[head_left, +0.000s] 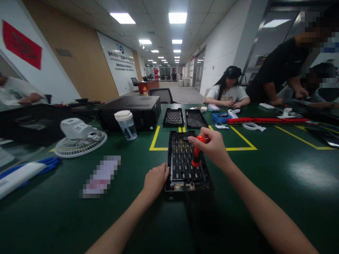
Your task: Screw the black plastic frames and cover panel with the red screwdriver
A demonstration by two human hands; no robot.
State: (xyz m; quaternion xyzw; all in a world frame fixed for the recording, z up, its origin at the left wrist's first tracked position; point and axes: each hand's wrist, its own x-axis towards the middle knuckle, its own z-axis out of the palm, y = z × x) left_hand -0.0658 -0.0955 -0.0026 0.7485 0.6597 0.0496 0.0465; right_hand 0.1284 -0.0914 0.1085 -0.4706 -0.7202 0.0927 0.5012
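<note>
A black plastic case (169, 150) lies on the green table in front of me. Inside it is a dark panel (181, 155) with rows of rounded shapes. The fingers of my left hand (155, 179) are closed against the left rim of this case, some of them hidden. My right hand (214, 145) is wrapped round the red handle of a screwdriver (196, 155), held nearly upright over the case. Its shaft points down to the near end; whether the tip touches anything cannot be made out. A dark cable or strap (188, 208) runs from the near end toward me.
Beyond lie a similar filled case (173, 112) and a black shallow tray (196, 118). Leftward are a cup (126, 124), a white fan (81, 139), a large black box (129, 106) and a blurred-out flat item (102, 176). A blue bin (221, 117) stands right. Several people sit or stand around.
</note>
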